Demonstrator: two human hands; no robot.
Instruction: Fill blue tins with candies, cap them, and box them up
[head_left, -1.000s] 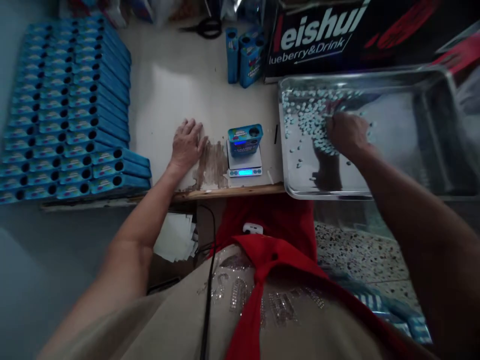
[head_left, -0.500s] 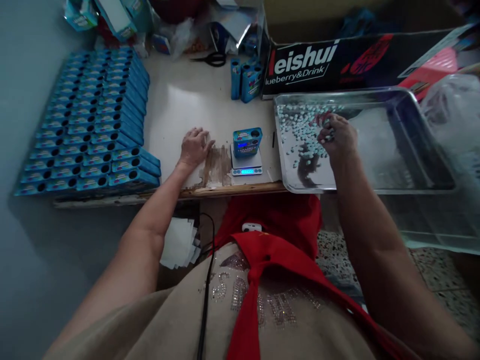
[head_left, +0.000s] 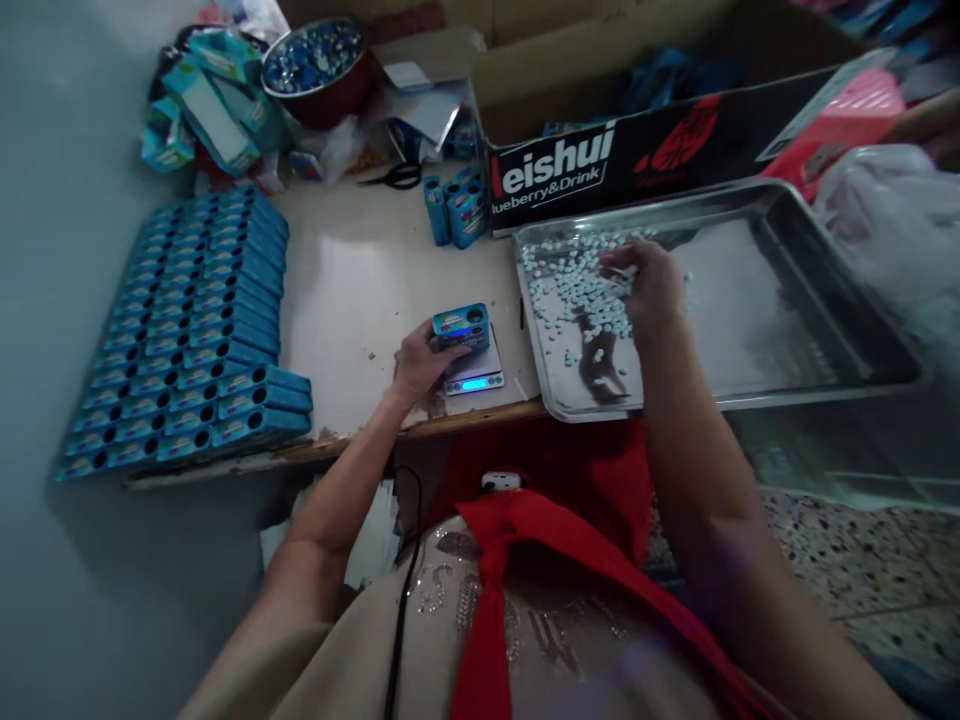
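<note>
The left hand (head_left: 420, 364) grips a small blue carton (head_left: 461, 324) at the digital scale (head_left: 474, 384), whether resting or just lifted cannot be told. Right of the scale, the right hand (head_left: 660, 285), fingers bent, is over pale candies (head_left: 589, 285) in a metal tray (head_left: 720, 340); whether it holds any is unclear. Left of the scale, blue carton rows (head_left: 225, 300) fill the counter's (head_left: 337, 250) end; beyond it lie black scissors (head_left: 403, 176).

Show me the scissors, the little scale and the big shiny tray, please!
Scissors (head_left: 387, 181): head view, where blades meet handles.
Little scale (head_left: 481, 367): head view, on its plate above the lit display.
Big shiny tray (head_left: 727, 300): head view, on its bare floor.
</note>
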